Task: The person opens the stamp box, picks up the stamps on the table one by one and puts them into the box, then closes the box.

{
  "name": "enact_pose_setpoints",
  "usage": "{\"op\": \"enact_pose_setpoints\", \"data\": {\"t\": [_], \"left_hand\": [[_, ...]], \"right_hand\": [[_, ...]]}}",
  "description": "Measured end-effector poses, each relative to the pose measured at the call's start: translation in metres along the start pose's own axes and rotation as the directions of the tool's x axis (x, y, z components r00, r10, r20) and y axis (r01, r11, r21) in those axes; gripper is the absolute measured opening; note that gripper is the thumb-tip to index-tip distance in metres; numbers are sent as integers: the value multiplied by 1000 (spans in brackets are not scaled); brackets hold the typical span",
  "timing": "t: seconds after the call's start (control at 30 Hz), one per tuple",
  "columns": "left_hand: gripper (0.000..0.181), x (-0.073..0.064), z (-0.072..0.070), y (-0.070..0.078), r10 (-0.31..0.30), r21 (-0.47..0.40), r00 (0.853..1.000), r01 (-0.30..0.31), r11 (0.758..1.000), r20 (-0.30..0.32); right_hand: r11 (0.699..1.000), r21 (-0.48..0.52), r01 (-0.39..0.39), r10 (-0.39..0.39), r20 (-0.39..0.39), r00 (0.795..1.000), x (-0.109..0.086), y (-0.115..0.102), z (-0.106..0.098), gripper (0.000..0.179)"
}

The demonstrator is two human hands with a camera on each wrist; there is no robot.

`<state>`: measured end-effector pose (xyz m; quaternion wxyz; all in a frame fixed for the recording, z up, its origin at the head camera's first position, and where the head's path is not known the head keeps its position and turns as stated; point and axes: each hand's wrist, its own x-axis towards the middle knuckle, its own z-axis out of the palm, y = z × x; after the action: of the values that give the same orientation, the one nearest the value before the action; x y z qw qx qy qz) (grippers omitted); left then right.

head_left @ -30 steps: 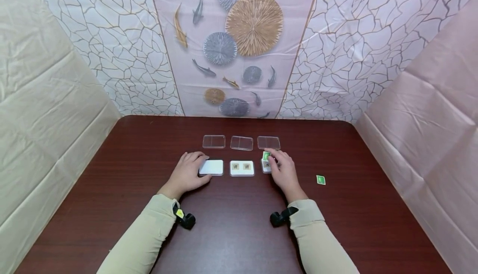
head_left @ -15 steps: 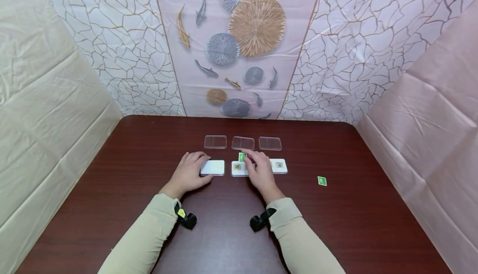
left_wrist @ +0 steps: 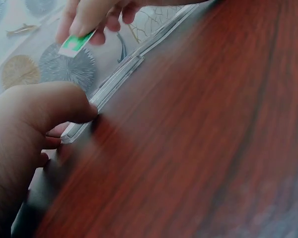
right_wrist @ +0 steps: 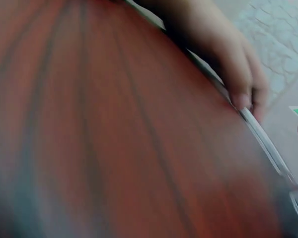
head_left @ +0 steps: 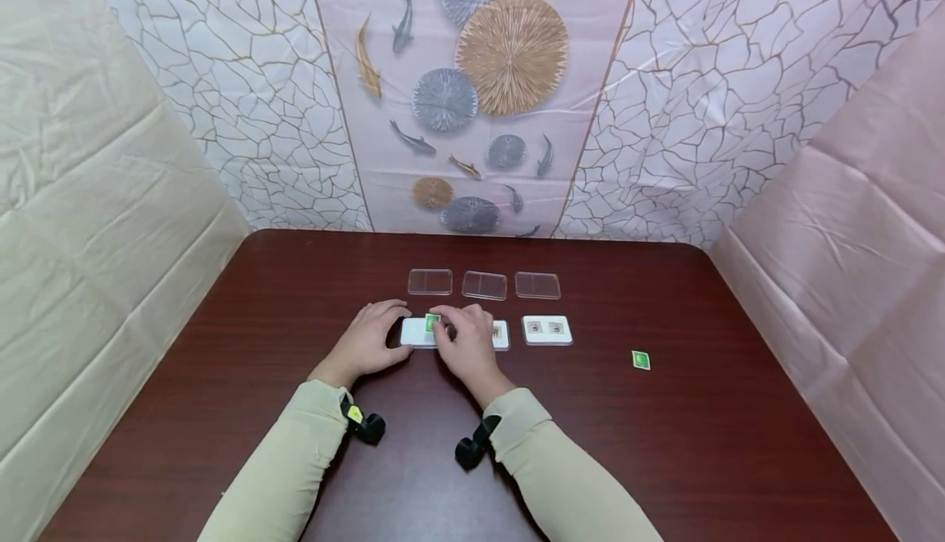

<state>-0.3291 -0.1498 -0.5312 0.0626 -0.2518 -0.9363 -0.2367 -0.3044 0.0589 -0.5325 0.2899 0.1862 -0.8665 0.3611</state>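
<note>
Small square green-and-white card [head_left: 431,323], probably paper, pinched in right hand [head_left: 467,347] mid-frame above flat white rectangular case [head_left: 415,334] of clear-edged plastic; likely light, bendable, best held by edges; left hand [head_left: 367,340] grips case's left end.

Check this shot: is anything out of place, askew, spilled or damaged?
One mild oddity: a lone green card lies slightly turned on the table, right of the row of white cases, while the right hand holds another green card. No visible spill or damage.
</note>
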Motion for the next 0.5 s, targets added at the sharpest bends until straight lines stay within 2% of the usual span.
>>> {"op": "enact_pose_setpoints", "data": {"t": [0.27, 0.5], "left_hand": [[50, 2, 2, -3, 5, -36, 1000, -5, 999, 5], [47, 1, 0, -5, 10, -46, 1000, -10, 999, 0]], "right_hand": [[991, -115, -69, 87, 163, 983, 3, -17, 21, 18], [972, -228, -64, 109, 190, 976, 9, -22, 31, 19]]}}
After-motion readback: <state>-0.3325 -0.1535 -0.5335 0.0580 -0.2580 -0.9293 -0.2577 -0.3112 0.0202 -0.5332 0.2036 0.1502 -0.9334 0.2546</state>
